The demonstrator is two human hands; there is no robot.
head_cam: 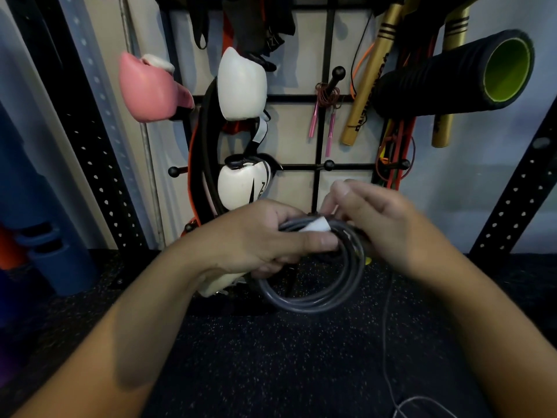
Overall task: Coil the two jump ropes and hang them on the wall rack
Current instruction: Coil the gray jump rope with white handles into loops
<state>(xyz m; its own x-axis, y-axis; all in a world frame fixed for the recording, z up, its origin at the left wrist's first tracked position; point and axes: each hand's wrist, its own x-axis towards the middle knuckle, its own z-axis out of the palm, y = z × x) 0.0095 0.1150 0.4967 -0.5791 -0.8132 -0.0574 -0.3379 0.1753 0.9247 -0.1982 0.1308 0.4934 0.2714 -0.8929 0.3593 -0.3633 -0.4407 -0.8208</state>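
Note:
A grey jump rope (313,300) hangs in a coil of several loops below my hands. My left hand (259,236) grips the top of the coil together with its white handles (316,226), one end of which sticks out below my palm. My right hand (379,218) pinches the rope at the coil's upper right. A loose grey strand (387,342) runs down to the floor. A second jump rope with pink handles (327,116) hangs coiled on a peg of the black wall rack (319,98).
On the rack hang a pink boxing glove (147,89), white gloves (241,86), gold sticks (370,76), a black and green foam roller (458,73) and orange bands. Free pegs (328,165) stick out just above my hands. Perforated black uprights stand at both sides. The floor is dark speckled rubber.

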